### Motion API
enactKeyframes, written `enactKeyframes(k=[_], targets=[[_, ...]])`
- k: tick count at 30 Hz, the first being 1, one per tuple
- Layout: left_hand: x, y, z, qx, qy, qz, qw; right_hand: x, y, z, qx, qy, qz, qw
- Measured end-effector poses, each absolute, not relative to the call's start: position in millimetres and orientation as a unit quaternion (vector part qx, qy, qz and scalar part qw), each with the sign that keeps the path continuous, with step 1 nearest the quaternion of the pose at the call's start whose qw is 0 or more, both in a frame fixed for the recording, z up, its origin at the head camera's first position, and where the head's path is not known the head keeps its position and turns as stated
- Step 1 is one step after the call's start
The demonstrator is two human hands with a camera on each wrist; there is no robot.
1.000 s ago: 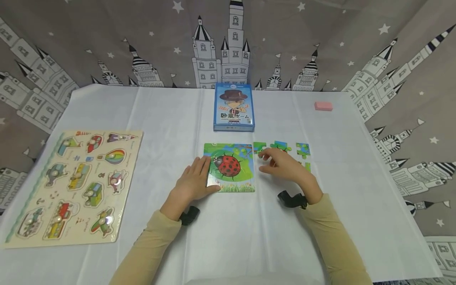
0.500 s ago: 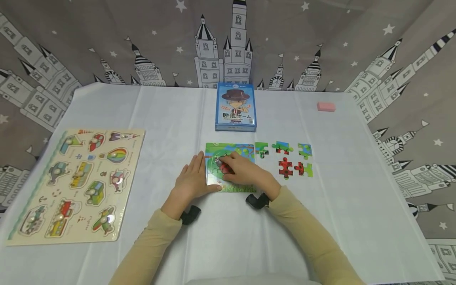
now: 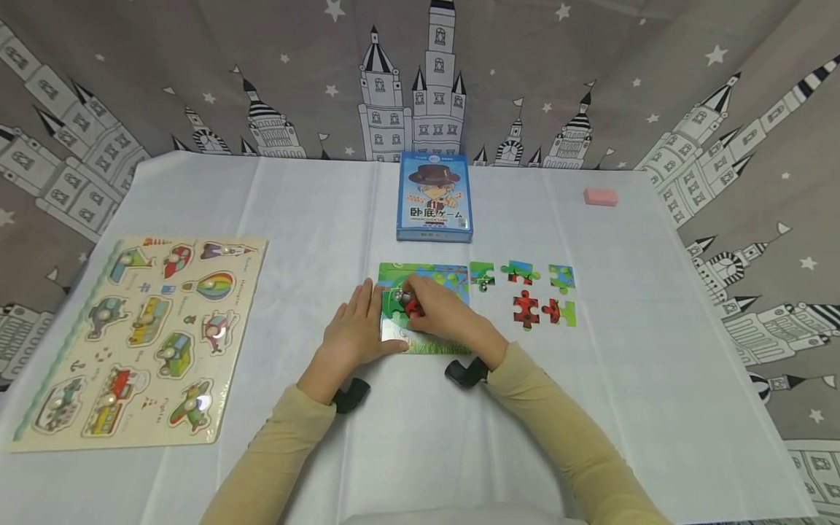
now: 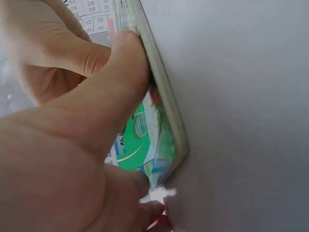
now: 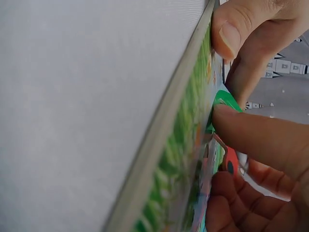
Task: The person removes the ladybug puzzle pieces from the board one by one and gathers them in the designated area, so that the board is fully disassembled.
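A small jigsaw board (image 3: 426,345) with a ladybug picture and a grassy front border lies in the middle of the table. Along its left edge rests my left hand (image 3: 351,332), fingers straight and thumb on the front left corner. My right hand (image 3: 449,312) is over the ladybug, pinching a jigsaw piece (image 5: 228,98) between thumb and fingers. In the right wrist view this piece shows green and stands tilted at the board's surface. The fingers hide much of the ladybug. Several loose jigsaw pieces (image 3: 526,310) lie just right of the board.
Behind the board lies a blue card-game box (image 3: 434,197). A pink eraser (image 3: 600,197) is at the back right. On the left lies a large wooden peg puzzle (image 3: 141,364) with vehicle shapes. A grey curtain (image 3: 545,44) with castles hangs behind the table.
My right hand has moved left from the loose pieces onto the board, bringing a jigsaw piece, then shifted slightly further left. My left hand has stayed on the board's edge.
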State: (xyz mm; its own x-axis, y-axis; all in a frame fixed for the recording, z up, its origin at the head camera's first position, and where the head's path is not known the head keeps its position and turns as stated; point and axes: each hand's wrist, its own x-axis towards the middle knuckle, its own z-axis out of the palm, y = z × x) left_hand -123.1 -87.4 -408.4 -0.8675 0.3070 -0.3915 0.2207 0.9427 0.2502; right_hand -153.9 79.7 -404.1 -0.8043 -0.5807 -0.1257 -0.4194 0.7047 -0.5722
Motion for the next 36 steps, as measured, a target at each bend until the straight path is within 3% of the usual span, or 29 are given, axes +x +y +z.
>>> enactKeyframes(k=[9, 14, 21, 28, 36], targets=[[-124.1, -84.8, -408.0, 0.137, 0.96, 0.097, 0.224, -156.8, 82.8, -409.2, -0.274, 0.911, -0.292, 0.101], [-124.6, -84.1, -408.8, 0.138, 0.96, 0.1, 0.221, -155.8, 99.1, -402.4, -0.253, 0.899, -0.337, 0.119], [-122.7, -88.9, -413.8, 0.143, 0.961, 0.129, 0.197, -156.9, 158.1, -388.4, -0.177, 0.895, -0.391, 0.123], [-118.2, -94.6, -413.6, 0.161, 0.957, 0.145, 0.195, -154.5, 205.2, -388.9, -0.113, 0.916, -0.346, 0.169], [-112.2, -96.3, -409.2, 0.212, 0.945, 0.134, 0.208, -148.8, 206.4, -400.4, -0.083, 0.944, -0.29, 0.137]])
